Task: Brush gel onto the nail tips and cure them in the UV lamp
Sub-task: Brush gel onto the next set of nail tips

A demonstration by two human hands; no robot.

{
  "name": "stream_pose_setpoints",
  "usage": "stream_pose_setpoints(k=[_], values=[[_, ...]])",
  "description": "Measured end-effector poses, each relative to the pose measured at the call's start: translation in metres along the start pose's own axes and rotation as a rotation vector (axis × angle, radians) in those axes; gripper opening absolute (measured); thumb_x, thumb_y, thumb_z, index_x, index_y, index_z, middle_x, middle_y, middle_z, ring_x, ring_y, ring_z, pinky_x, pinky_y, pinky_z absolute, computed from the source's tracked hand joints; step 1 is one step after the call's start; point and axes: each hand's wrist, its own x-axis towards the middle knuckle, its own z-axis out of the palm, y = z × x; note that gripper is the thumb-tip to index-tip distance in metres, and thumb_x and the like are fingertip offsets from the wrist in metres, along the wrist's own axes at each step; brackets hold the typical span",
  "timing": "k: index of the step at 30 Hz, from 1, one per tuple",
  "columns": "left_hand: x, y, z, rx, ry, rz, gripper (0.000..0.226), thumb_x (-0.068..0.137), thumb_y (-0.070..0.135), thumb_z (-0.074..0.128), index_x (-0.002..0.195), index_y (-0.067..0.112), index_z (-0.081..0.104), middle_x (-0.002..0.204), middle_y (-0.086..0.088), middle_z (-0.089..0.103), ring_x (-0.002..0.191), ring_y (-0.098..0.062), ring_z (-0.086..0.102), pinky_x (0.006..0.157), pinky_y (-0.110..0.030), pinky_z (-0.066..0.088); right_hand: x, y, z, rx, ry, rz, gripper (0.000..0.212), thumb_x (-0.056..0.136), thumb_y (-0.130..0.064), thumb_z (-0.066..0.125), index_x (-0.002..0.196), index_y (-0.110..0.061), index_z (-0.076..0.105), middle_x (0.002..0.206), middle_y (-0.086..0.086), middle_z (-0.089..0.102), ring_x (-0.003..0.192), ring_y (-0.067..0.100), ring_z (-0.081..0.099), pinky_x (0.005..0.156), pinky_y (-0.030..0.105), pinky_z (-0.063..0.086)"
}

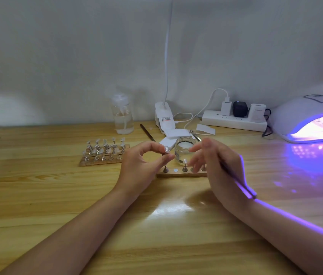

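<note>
1. The person's left hand (146, 161) is raised just above the desk (57, 195), thumb and forefinger curled together and pinching a single nail tip on its stand (166, 150). It has been taken off the near wooden strip (178, 174), where one round magnet spot sits bare between two stands.

2. The right hand (214, 165) holds a slim brush (240, 181) tucked along the palm, its handle running back toward the wrist. The fingers are loosely spread rather than closed into a writing grip, and the bristle end is hidden behind them.

3. I take this to be the brushing step, caught between strokes: tip lifted and presented, brush not yet on it.

4. The open glass jar of gel (184, 148) stands just behind both hands, well within reach.

5. The UV lamp (311, 120) glows violet at the right edge of the desk, with what look like stands already inside it.

6. A fuller rack of nail tips (105, 152) waits to the left, well apart from the lamp.

7. Next, the brush probably needs settling between the fingertips, perhaps a dip in the jar, then a light stroke along the pinched tip, held steady.

8. After that it would go back on the bare spot, or straight toward the lamp.
</note>
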Motion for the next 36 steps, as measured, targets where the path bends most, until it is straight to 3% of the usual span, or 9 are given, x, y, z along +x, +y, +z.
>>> stream_pose_setpoints(k=[2, 6, 9, 13, 18, 23, 27, 30, 36], values=[[-0.002, 0.001, 0.001, -0.016, -0.041, 0.041, 0.013, 0.067, 0.011, 0.077, 0.071, 0.014, 0.065, 0.071, 0.006, 0.065, 0.063, 0.002, 0.061, 0.063, -0.007, 0.045, 0.002, 0.001, 0.002, -0.148, -0.035, -0.050, 0.015, 0.080, -0.045, 0.057, 0.081, -0.030, 0.059, 0.073, -0.011, 0.067, 0.067, 0.000, 0.063, 0.061, 0.011, 0.046], [-0.003, 0.001, 0.000, -0.035, -0.094, 0.057, 0.011, 0.069, 0.003, 0.076, 0.075, 0.004, 0.067, 0.077, -0.008, 0.066, 0.074, -0.019, 0.063, 0.065, -0.031, 0.055, 0.001, 0.005, 0.004, -0.301, -0.116, -0.124, 0.032, 0.072, -0.024, 0.078, 0.096, -0.028, 0.057, 0.095, -0.012, 0.065, 0.092, 0.003, 0.061, 0.078, 0.018, 0.048], [-0.004, 0.002, 0.000, 0.041, -0.106, 0.104, 0.012, 0.068, 0.005, 0.077, 0.075, 0.009, 0.068, 0.077, 0.002, 0.067, 0.081, -0.020, 0.062, 0.078, -0.043, 0.050, 0.000, 0.006, 0.004, -0.310, -0.145, -0.155, 0.034, 0.072, -0.017, 0.078, 0.098, -0.023, 0.058, 0.096, -0.010, 0.065, 0.093, 0.004, 0.061, 0.080, 0.018, 0.048], [-0.004, 0.004, 0.001, 0.065, -0.107, 0.139, 0.014, 0.067, 0.010, 0.077, 0.076, 0.014, 0.068, 0.079, 0.004, 0.067, 0.082, -0.022, 0.061, 0.079, -0.048, 0.047, 0.001, 0.006, 0.002, -0.307, -0.143, -0.230, 0.034, 0.074, -0.013, 0.077, 0.096, -0.026, 0.054, 0.091, -0.012, 0.062, 0.089, 0.000, 0.060, 0.077, 0.010, 0.044], [-0.004, 0.002, 0.001, 0.104, -0.133, 0.180, 0.016, 0.069, 0.010, 0.077, 0.081, 0.014, 0.068, 0.083, 0.003, 0.068, 0.086, -0.020, 0.061, 0.083, -0.044, 0.046, 0.002, 0.008, 0.002, -0.295, -0.133, -0.235, 0.032, 0.074, -0.011, 0.076, 0.093, -0.026, 0.055, 0.089, -0.014, 0.062, 0.088, 0.000, 0.059, 0.077, 0.009, 0.044], [0.000, -0.002, 0.002, 0.153, -0.157, 0.156, 0.034, 0.065, 0.016, 0.080, 0.096, 0.015, 0.064, 0.092, 0.012, 0.061, 0.091, -0.003, 0.056, 0.083, -0.012, 0.041, 0.004, 0.013, 0.001, -0.310, -0.100, -0.179, 0.036, 0.073, -0.009, 0.076, 0.090, -0.031, 0.053, 0.086, -0.015, 0.062, 0.088, -0.001, 0.058, 0.078, 0.010, 0.042], [0.003, -0.010, -0.005, 0.162, -0.226, -0.008, 0.042, 0.065, 0.020, 0.080, 0.102, 0.024, 0.061, 0.097, 0.007, 0.063, 0.097, -0.005, 0.056, 0.082, -0.010, 0.042, 0.006, 0.017, 0.002, -0.410, -0.125, -0.132, 0.034, 0.072, -0.012, 0.076, 0.088, -0.033, 0.053, 0.082, -0.018, 0.061, 0.088, 0.000, 0.056, 0.076, 0.013, 0.041], [0.003, -0.011, -0.010, 0.156, -0.280, -0.103, 0.032, 0.066, 0.021, 0.080, 0.088, 0.034, 0.061, 0.092, 0.009, 0.062, 0.088, 0.005, 0.056, 0.072, -0.003, 0.042, 0.008, 0.017, 0.002, -0.463, -0.139, -0.127, 0.042, 0.073, -0.015, 0.075, 0.084, -0.043, 0.046, 0.081, -0.020, 0.059, 0.085, 0.001, 0.056, 0.077, 0.021, 0.045], [0.003, -0.012, -0.010, 0.107, -0.319, -0.180, 0.012, 0.068, 0.014, 0.078, 0.076, 0.017, 0.069, 0.078, 0.003, 0.068, 0.076, -0.005, 0.064, 0.074, -0.017, 0.050, 0.007, 0.019, 0.003, -0.483, -0.182, -0.137, 0.027, 0.073, -0.017, 0.076, 0.086, -0.028, 0.056, 0.082, -0.021, 0.058, 0.086, 0.006, 0.059, 0.081, 0.042, 0.049]])
